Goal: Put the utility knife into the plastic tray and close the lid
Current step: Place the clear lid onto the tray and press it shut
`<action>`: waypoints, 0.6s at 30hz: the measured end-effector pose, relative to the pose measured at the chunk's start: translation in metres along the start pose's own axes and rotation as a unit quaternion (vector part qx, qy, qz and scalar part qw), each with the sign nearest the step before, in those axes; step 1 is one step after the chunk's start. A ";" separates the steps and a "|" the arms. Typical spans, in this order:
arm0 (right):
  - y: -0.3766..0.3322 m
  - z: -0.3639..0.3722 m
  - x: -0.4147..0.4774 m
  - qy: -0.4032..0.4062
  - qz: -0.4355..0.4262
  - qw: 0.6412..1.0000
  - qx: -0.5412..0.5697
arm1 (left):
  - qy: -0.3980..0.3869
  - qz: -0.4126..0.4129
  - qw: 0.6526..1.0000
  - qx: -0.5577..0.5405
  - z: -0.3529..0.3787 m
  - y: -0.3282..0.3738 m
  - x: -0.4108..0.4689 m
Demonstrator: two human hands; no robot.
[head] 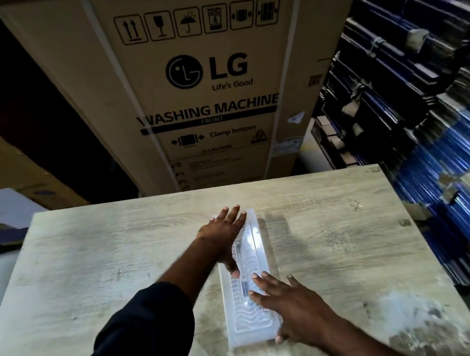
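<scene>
A long clear plastic tray (254,245) lies lengthwise in the middle of the wooden table (119,249), its lid down over it. Through the lid I make out a thin dark utility knife (243,282) inside. My left hand (224,234) rests flat on the far half of the lid, fingers spread, thumb on the left rim. My right hand (289,303) lies flat on the near half, fingers apart, thumb at the near right corner. Neither hand grips anything.
A tall cardboard washing-machine box (202,79) stands just beyond the table's far edge. Stacks of blue wrapped packs (443,139) rise along the right side. More boxes (8,180) sit at the left. The table's near right part shows a pale worn patch (413,315).
</scene>
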State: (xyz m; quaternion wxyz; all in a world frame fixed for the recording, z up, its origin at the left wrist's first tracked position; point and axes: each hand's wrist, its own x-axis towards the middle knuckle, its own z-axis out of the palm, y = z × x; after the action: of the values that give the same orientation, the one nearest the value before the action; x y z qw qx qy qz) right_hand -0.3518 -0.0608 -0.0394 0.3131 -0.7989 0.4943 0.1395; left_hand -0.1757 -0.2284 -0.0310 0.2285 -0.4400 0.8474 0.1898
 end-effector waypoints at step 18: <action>-0.058 0.029 0.027 0.032 0.036 0.999 0.006 | -0.013 0.015 1.000 0.005 0.006 0.001 -0.016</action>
State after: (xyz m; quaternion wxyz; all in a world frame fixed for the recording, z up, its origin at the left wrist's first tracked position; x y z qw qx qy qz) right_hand -0.2853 -0.0429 -0.0553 0.2970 -0.7828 0.5329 0.1222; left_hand -0.1673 -0.2145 -0.0267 0.2387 -0.4233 0.8519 0.1951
